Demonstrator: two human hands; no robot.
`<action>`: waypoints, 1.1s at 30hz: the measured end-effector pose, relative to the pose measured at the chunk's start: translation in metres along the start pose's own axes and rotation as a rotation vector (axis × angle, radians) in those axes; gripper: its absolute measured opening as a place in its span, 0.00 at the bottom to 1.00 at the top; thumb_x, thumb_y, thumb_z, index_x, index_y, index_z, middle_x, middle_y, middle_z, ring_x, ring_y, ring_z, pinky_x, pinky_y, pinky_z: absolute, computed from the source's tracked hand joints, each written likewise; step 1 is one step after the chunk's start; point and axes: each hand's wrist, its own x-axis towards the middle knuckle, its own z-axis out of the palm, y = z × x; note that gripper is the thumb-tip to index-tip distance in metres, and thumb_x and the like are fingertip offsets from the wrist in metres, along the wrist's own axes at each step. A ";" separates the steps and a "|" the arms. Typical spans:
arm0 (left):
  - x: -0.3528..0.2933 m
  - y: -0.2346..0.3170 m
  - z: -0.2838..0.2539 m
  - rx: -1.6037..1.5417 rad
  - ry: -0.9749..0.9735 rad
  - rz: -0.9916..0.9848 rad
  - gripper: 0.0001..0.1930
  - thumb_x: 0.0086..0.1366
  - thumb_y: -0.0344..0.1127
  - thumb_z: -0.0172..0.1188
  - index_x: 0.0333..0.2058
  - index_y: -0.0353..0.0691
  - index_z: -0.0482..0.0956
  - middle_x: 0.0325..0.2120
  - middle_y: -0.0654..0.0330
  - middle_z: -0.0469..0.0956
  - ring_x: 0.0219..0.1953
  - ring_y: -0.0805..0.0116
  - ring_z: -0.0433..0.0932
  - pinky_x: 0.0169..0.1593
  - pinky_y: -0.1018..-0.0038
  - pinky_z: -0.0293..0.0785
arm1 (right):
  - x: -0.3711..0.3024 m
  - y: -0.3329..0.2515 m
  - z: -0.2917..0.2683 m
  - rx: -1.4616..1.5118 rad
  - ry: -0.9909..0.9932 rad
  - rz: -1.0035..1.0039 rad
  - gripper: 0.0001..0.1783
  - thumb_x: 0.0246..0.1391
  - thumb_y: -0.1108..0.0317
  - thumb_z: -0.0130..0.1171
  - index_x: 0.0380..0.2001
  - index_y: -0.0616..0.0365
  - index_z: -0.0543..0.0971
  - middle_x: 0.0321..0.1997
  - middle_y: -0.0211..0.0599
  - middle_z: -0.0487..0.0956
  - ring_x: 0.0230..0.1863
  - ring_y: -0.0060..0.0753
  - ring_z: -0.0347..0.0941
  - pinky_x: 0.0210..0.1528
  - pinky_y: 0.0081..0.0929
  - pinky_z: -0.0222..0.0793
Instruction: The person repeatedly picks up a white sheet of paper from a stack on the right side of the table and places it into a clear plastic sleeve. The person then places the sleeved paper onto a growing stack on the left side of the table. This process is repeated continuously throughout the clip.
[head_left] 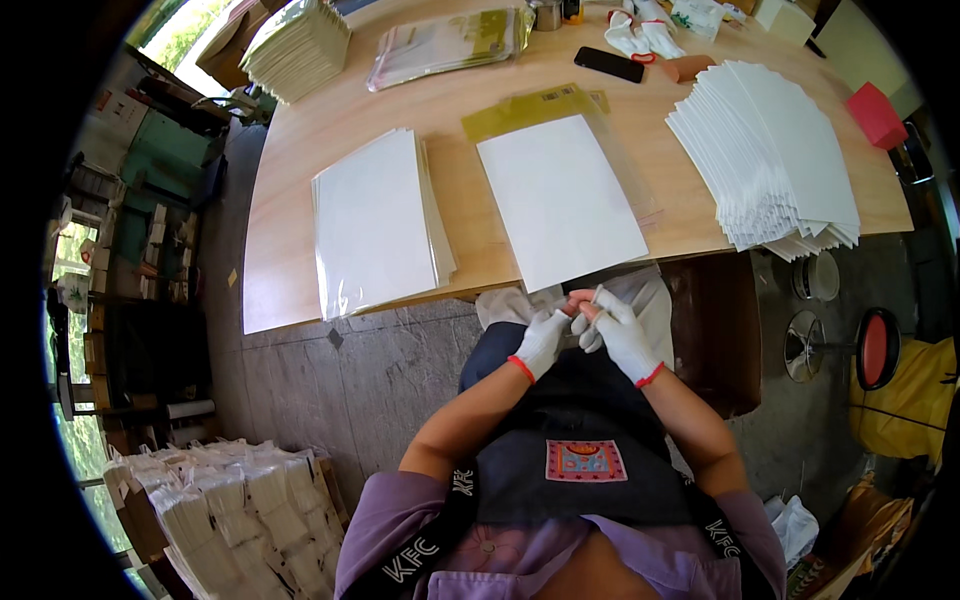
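Meeting just off the table's front edge, two gloved hands are touching at the fingers: the left hand is keeping its fingers narrow and curled, the right hand is bending its own against them. I cannot tell whether either is holding anything. Three white paper groups are lying nearby: one central sheet, nearest the hands, on a gold-ended bag; one sleeved stack leftward; one fanned pile rightward, overlapping too closely for counting. One phone and one bag stack are lying beyond. The sheet is covering most of its bag; the frame's top is cutting off one far stack.
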 end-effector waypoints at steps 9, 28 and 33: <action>-0.030 0.065 -0.025 0.552 0.248 0.183 0.14 0.65 0.40 0.52 0.37 0.33 0.76 0.29 0.60 0.79 0.32 0.71 0.78 0.34 0.76 0.77 | 0.042 0.002 0.035 -1.413 0.029 -0.478 0.08 0.53 0.59 0.51 0.34 0.48 0.69 0.21 0.36 0.78 0.24 0.43 0.76 0.22 0.40 0.69; -0.067 0.065 -0.047 0.993 0.335 0.526 0.08 0.63 0.35 0.55 0.36 0.36 0.78 0.28 0.57 0.79 0.27 0.71 0.78 0.31 0.77 0.74 | -0.098 0.088 -0.249 -1.835 0.173 0.462 0.21 0.55 0.53 0.46 0.38 0.60 0.78 0.40 0.51 0.78 0.43 0.51 0.74 0.46 0.44 0.70; -0.065 0.071 -0.015 1.685 0.419 1.241 0.12 0.44 0.28 0.67 0.30 0.46 0.78 0.43 0.58 0.74 0.34 0.61 0.76 0.29 0.68 0.74 | -0.068 0.051 -0.180 -1.465 0.400 0.246 0.18 0.49 0.55 0.54 0.34 0.59 0.76 0.35 0.50 0.78 0.38 0.52 0.74 0.41 0.45 0.70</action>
